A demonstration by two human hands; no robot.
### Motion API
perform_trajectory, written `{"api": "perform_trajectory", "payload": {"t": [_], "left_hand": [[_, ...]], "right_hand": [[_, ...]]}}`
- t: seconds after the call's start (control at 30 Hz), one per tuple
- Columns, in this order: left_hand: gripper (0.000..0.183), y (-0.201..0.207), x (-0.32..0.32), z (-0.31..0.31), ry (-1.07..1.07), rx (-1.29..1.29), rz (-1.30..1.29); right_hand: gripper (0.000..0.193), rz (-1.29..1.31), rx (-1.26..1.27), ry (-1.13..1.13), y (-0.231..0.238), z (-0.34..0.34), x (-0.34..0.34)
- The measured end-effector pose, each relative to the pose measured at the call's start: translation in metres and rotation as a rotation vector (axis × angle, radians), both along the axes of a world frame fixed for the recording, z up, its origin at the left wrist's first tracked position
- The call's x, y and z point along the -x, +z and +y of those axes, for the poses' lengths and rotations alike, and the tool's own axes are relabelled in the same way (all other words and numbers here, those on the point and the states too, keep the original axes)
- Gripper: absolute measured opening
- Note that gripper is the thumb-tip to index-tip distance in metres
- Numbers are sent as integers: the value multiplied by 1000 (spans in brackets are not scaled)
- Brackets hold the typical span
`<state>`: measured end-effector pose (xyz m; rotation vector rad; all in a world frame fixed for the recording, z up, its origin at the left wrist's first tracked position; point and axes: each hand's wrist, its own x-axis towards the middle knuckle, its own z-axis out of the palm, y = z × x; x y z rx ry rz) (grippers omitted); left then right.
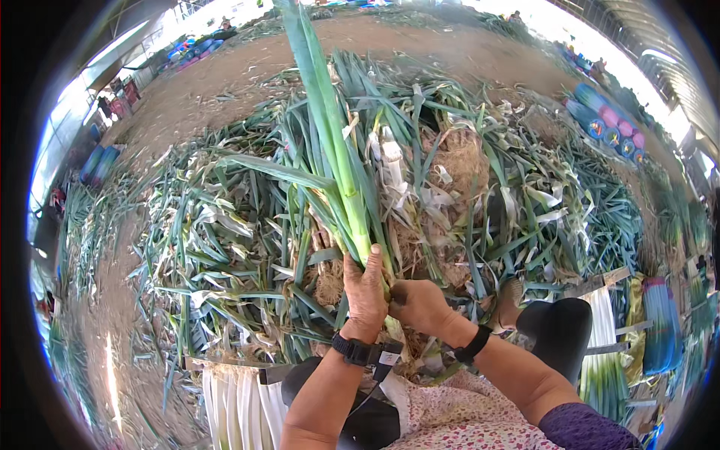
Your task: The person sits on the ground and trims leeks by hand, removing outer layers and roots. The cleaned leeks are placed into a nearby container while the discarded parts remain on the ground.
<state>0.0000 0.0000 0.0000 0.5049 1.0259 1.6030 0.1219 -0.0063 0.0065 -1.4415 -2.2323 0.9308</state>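
Observation:
A long green leek (pixel 341 165) stands tilted before me, its leaves fanning up to the top edge of the view. My left hand (pixel 365 291) is closed round its lower stalk, thumb pointing up along it. Low on the same stalk, my right hand (pixel 421 306) is closed with its fingers curled against the right side; its fingertips are partly hidden. Below the hands the pale root end shows only in part. Just beyond lie uncleaned leeks with brown, fibrous roots (pixel 459 166), and another root clump (pixel 328 285) sits left of my left hand.
Stripped leaves (pixel 217 225) are heaped all around. White leek stalks (pixel 240 405) lie in a rack at lower left, more leeks (pixel 602 322) in a rack at right, beside a blue-wrapped bundle (pixel 660 322). Further wrapped bundles (pixel 609 124) lie at far right. Dirt floor (pixel 210 105) stretches beyond.

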Motion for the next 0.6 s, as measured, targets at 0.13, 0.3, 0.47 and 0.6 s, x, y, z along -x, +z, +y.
{"api": "perform_trajectory", "payload": {"t": [0.13, 0.3, 0.47, 0.6], "left_hand": [[37, 0, -2, 1, 3, -18, 20], [41, -9, -3, 4, 23, 0, 47], [42, -3, -3, 3, -27, -7, 109], [32, 2, -2, 1, -60, -46, 156]], "right_hand": [[27, -6, -70, -46, -7, -2, -1], [25, -9, -84, -54, -10, -3, -4], [24, -7, -105, -75, -7, -5, -4], [23, 25, -137, -83, -7, -6, -5]]}}
